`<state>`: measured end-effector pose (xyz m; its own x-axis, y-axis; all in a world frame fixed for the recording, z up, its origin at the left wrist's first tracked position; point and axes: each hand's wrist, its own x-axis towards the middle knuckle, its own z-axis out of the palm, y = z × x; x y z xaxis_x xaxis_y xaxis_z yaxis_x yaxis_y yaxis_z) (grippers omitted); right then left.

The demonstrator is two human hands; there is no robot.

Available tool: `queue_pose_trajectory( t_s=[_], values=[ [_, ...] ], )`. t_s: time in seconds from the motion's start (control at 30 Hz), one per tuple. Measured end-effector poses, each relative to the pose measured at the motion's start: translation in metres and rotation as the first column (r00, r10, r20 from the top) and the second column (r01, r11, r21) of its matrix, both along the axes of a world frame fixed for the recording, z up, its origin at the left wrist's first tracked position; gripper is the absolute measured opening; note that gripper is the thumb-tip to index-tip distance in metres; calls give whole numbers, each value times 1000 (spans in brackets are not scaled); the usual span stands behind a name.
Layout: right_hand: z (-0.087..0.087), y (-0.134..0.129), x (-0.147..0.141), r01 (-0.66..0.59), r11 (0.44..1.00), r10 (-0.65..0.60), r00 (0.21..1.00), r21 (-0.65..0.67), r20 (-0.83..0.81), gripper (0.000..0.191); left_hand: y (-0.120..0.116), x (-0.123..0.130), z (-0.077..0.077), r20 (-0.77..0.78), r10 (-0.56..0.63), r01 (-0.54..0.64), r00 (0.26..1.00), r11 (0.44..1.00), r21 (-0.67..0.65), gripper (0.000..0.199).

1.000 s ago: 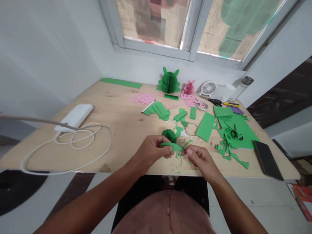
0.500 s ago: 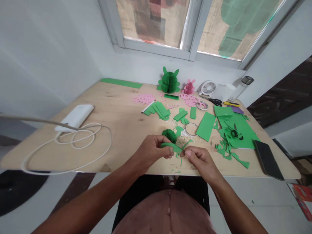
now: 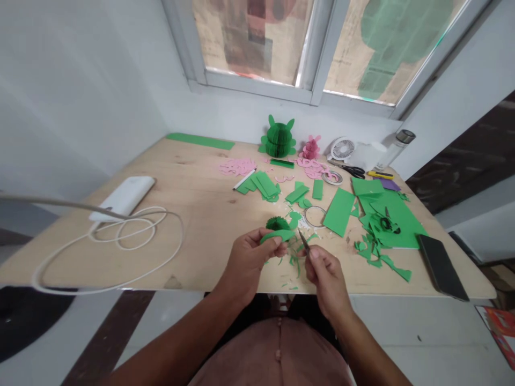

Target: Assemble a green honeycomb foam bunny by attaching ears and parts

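Observation:
My left hand (image 3: 251, 257) pinches a green leaf-shaped paper piece (image 3: 281, 235) between thumb and fingers. Closed around the handles of small scissors (image 3: 303, 242), my right hand (image 3: 326, 273) has the dark blades pointing up and left, just apart from the paper's tip. The handles are mostly hidden by my fingers. Behind my left hand sits a small pleated green paper ball (image 3: 277, 222). Thin green offcuts (image 3: 295, 262) lie on the table under and between my hands.
Green card sheets (image 3: 339, 212) and a tape roll (image 3: 315, 216) lie beyond my hands. Green (image 3: 278, 139) and pink paper figures (image 3: 311, 147) stand by the wall. A phone (image 3: 441, 266) is at right; a white power bank (image 3: 123, 197) with a looped cable is at left.
The scissors have come away from the green paper, and their blades now point more upward. A thin green strip has separated and lies below. The paper in my left hand has tilted slightly.

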<state>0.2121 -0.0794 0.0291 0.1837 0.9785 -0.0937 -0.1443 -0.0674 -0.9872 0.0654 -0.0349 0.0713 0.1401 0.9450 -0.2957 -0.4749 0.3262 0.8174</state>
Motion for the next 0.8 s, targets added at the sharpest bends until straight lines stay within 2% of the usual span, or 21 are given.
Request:
queue_pose_trajectory(
  t_s=[0.1,0.27,0.5,0.8],
  values=[
    [-6,-4,-19,34,999,-35,994,-12,-102,41,-6,9,-2,67,92,-90,994,995,-33,10],
    [-6,-10,-44,91,995,-101,963,-49,-252,41,-10,19,-5,161,189,-183,969,982,-50,13],
    [-3,-8,-55,96,992,-115,952,-79,-283,43,-14,24,-1,170,185,-173,968,982,-81,14],
    [6,5,-57,149,988,-155,942,-45,-296,48,-14,28,-9,130,213,-207,968,977,-57,13]
  ],
)
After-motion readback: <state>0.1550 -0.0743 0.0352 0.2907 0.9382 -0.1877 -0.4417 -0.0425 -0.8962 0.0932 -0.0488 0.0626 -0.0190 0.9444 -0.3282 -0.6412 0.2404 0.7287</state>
